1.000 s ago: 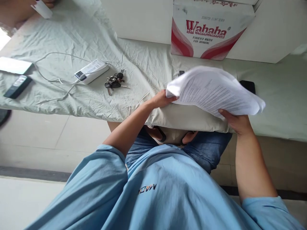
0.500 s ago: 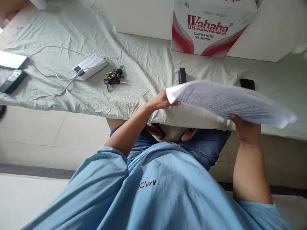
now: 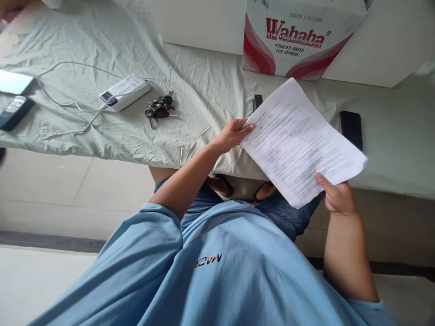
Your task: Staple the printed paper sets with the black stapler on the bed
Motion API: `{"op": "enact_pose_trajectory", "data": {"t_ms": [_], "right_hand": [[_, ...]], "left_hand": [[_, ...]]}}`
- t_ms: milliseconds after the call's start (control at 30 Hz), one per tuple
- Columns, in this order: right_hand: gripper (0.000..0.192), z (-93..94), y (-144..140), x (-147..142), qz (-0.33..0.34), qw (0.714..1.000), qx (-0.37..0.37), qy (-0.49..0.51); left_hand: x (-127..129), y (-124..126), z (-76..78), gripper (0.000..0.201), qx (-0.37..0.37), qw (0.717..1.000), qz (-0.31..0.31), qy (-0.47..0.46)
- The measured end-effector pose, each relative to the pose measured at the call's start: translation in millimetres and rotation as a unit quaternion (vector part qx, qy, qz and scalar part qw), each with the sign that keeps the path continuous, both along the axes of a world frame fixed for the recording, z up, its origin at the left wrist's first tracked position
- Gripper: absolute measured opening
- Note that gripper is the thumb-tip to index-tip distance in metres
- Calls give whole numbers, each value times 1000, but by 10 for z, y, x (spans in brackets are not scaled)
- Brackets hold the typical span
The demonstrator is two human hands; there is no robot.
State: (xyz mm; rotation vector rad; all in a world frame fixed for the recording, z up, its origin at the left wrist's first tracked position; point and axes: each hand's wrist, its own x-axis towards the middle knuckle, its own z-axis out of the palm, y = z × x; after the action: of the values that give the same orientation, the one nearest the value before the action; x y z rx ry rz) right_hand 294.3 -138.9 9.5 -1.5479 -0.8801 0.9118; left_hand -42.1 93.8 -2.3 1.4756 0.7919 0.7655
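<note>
left hand (image 3: 232, 134) pinches the upper corner of a white printed paper sheet (image 3: 299, 140), thumb on top and fingers closed beneath. right hand (image 3: 336, 197) grips the lower edge likewise. the sheet is held tilted, face up, over the near edge of the pale green cloth-covered table (image 3: 204, 90), apparently for reading. a bunch of dark keys (image 3: 159, 111) and a white rectangular power bank (image 3: 125, 92) lie well apart to the left; a black phone (image 3: 351, 128) lies just beside the sheet.

head camera looks steeply down, close over the table (image 3: 204, 90).
</note>
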Motion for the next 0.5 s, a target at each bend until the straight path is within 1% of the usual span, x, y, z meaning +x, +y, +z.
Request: {"op": "enact_pose_trajectory", "data": {"t_ms": [67, 133, 167, 200, 267, 333, 367, 433, 500], "right_hand": [[76, -50, -195, -97, -14, 995, -64, 69], [75, -111, -394, -214, -20, 983, -137, 122], [73, -144, -486, -282, -21, 977, -162, 140], [71, -177, -566, -354, -24, 973, -170, 156], [70, -235, -681, -491, -26, 970, -155, 184], [67, -266, -732, -578, -31, 977, -117, 175], [63, -266, -734, -586, -35, 985, -92, 142], [49, -232, -699, -520, -57, 998, -26, 22], [39, -166, -619, -366, -76, 991, 42, -107]], "left_hand": [[-1, 9, -5, 68, -6, 1000, -17, 3], [-3, 13, -30, 69, -15, 999, -37, 11], [-3, 12, -43, 69, -18, 999, -46, 12], [-3, 8, -52, 69, -21, 998, -55, 11], [0, -6, -48, 69, -19, 998, -67, 2], [2, -17, 0, 69, -10, 997, -74, -7], [2, -15, 40, 68, -4, 997, -76, -11], [-6, 14, 138, 63, 8, 996, -84, -15], [-25, 87, 220, 53, 20, 996, -85, -18]]}}
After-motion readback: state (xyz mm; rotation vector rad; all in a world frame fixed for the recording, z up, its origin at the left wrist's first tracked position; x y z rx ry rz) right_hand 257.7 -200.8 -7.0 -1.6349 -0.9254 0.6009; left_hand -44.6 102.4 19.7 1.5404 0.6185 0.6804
